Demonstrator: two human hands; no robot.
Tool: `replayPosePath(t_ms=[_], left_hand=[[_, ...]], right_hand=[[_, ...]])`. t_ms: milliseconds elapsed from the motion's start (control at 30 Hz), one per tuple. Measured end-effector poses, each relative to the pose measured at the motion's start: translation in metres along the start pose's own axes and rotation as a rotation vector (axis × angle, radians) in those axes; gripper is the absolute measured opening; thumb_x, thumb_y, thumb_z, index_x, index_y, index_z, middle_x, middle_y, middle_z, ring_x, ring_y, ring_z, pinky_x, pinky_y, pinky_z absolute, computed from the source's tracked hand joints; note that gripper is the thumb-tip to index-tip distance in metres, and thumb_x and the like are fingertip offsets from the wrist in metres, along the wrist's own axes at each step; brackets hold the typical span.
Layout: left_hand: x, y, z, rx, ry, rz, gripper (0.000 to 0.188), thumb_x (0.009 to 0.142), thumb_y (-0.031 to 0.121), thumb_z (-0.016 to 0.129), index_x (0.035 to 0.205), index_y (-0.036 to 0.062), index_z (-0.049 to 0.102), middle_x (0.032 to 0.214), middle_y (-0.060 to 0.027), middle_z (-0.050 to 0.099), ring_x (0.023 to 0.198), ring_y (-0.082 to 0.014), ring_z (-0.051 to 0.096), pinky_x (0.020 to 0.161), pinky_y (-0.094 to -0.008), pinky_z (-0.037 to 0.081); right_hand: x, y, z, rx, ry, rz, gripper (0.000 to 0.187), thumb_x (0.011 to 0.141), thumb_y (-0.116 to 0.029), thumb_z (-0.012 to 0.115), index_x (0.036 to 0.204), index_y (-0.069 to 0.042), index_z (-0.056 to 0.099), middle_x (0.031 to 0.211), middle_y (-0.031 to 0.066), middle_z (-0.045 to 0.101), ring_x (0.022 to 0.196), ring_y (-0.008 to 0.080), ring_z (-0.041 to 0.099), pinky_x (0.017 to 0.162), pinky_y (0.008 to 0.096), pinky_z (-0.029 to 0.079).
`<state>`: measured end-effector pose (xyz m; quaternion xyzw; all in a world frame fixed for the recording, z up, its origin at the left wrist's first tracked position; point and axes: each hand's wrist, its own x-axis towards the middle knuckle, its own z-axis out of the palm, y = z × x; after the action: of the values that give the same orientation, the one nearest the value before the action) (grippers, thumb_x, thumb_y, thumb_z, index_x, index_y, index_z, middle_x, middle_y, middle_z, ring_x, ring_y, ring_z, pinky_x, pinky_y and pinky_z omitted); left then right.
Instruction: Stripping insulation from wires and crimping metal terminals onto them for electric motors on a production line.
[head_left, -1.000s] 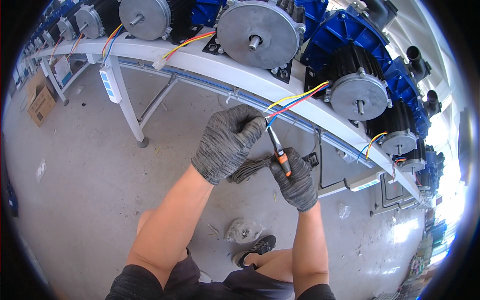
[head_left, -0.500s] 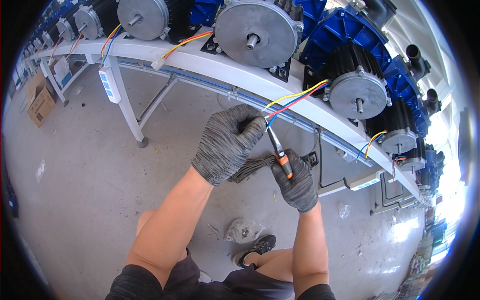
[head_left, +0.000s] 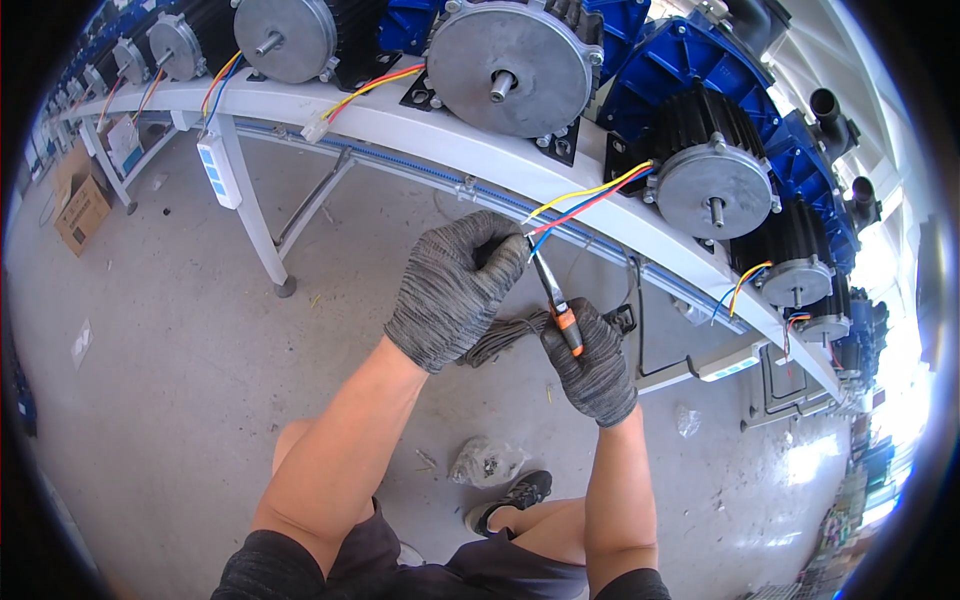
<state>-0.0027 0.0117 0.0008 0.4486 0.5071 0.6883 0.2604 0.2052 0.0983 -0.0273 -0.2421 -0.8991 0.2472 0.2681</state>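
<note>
In a dark grey knitted glove, my right hand (head_left: 593, 368) is closed around the orange-and-black handles of a pair of pliers (head_left: 556, 300). The plier jaws point up and left, to the ends of yellow, red and blue wires (head_left: 598, 203) coming from an electric motor (head_left: 716, 190). My left hand (head_left: 452, 290), gloved alike, is pinched at the plier tip, close by the wire ends. What sits between its fingertips is hidden or too small to tell.
A white bench frame (head_left: 450, 133) curves across, bearing several motors with blue housings. Wires with a white connector (head_left: 318, 128) hang from the large motor (head_left: 510, 80). A power strip (head_left: 219, 172) is fixed to a leg. Dark cable (head_left: 497, 340), a plastic bag (head_left: 488, 462) and a cardboard box (head_left: 82, 200) lie lower.
Almost nothing differs. Both hands and the pliers keep their places at the wire ends, with only a very slight shift.
</note>
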Motion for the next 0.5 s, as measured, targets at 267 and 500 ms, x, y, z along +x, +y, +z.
replayPosePath(t_ms=[267, 500], left_hand=[[-0.0006, 0.0005, 0.0019, 0.037, 0.017, 0.037, 0.014, 0.097, 0.01, 0.068, 0.105, -0.001, 0.07, 0.086, -0.0043, 0.07, 0.078, -0.0088, 0.063, 0.072, -0.0254, 0.052], [0.0006, -0.0026, 0.0009, 0.065, 0.0, 0.041, 0.015, 0.098, 0.011, 0.067, 0.106, -0.001, 0.07, 0.087, -0.0052, 0.071, 0.078, -0.0093, 0.063, 0.072, -0.0257, 0.052]], right_hand=[[-0.0037, -0.0065, -0.0043, -0.023, -0.028, 0.057, 0.025, 0.091, -0.01, 0.069, 0.112, -0.001, 0.059, 0.09, 0.018, 0.059, 0.084, 0.0367, 0.059, 0.075, 0.042, 0.048], [-0.0037, -0.0022, -0.0072, -0.02, -0.037, 0.009, 0.025, 0.09, -0.009, 0.069, 0.112, -0.001, 0.059, 0.092, 0.017, 0.059, 0.084, 0.0352, 0.059, 0.075, 0.0406, 0.048]])
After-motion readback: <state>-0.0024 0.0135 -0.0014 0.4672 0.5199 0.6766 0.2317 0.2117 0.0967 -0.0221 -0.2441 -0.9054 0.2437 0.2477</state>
